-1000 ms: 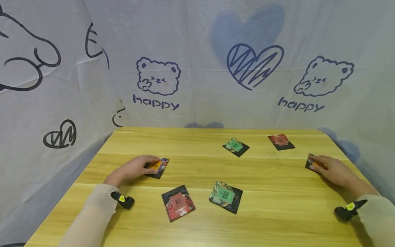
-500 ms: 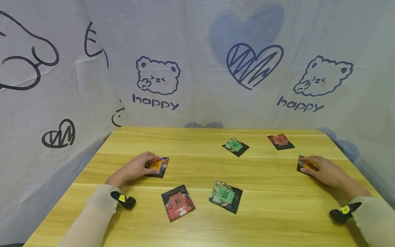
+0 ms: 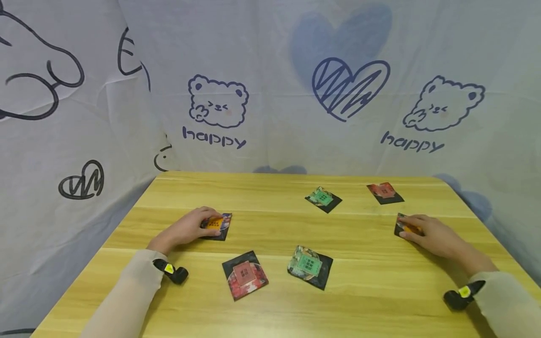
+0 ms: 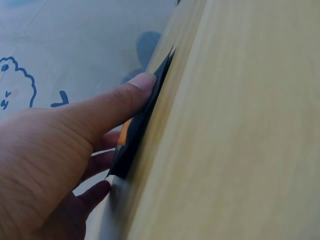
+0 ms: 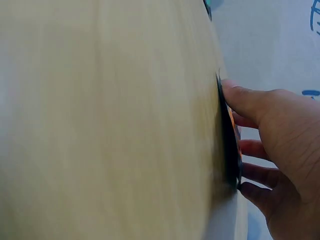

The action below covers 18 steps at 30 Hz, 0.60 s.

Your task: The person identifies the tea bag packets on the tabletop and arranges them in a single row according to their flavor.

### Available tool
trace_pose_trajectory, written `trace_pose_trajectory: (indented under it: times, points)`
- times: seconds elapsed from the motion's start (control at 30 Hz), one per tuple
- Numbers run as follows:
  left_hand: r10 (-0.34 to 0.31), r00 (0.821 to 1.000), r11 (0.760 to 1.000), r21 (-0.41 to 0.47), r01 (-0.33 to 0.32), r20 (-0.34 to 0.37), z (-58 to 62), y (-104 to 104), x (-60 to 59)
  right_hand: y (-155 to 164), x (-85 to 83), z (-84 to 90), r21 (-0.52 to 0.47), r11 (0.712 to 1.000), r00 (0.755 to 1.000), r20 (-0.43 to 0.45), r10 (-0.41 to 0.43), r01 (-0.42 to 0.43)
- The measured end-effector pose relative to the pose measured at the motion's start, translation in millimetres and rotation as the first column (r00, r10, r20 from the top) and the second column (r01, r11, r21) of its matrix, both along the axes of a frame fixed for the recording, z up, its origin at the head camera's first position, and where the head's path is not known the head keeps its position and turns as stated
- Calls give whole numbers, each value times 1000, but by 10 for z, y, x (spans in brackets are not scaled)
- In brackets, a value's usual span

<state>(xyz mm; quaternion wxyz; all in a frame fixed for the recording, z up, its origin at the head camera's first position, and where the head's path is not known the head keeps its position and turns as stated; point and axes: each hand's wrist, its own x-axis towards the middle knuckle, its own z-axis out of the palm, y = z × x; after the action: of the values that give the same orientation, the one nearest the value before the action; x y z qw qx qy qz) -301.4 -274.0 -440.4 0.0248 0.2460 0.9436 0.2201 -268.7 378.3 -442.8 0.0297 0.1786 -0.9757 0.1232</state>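
Both hands press flat on orange cards on the desk (image 3: 270,300): the left hand (image 3: 186,229) on its card (image 3: 217,225) near the left edge, barely shifted. The right hand (image 3: 433,234) has slid its card (image 3: 403,227) leftward, inward from the right edge.

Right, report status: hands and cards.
Left hand presses orange card flat. Right hand presses far-right card flat. Four loose cards between; nothing blocking.

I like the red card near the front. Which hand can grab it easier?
Probably the left hand. It rests on an orange card just behind the near red card. The right hand is far across the table.
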Motion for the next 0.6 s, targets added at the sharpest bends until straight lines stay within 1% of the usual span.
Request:
trace_pose_trajectory:
  times: [0.1,0.27,0.6]
  points:
    - [2,1000,1000,19,-3,18,-2,-2,-8,-62,25,22,-9,999,999,-2,32,-32]
    - [-4,1000,1000,18,4,16,-23,-17,-9,-189,55,38,-14,997,997,-15,80,-80]
    - [-12,1000,1000,19,12,-3,-28,-15,-7,-480,57,45,-11,992,992,-2,122,-122]
